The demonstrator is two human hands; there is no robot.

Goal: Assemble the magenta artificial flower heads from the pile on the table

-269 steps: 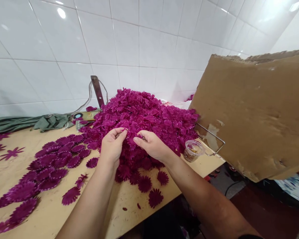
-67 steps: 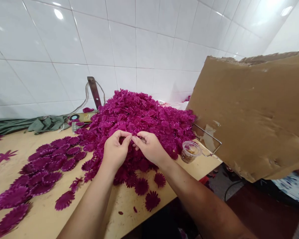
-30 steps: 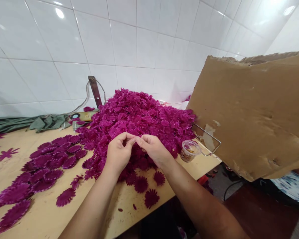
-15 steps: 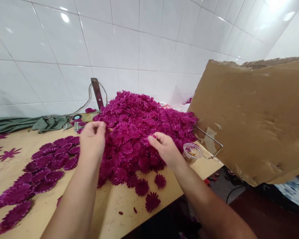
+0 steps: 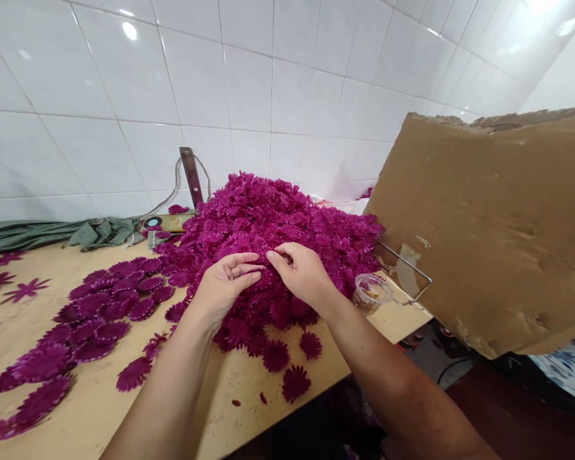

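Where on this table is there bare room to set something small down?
On the table, near left, between the flat flowers and left forearm; also between those flowers and the green cloth. A smaller strip lies between the plastic cup and right forearm. Crowded: the central flower pile.

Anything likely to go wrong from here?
Cup: stands near the table edge, beside the right forearm; an outward elbow swing might tip it.
Loose flowers: lie by the front edge; could get brushed off.
Heap: piled high and loose; a tug at its front might start a slide.
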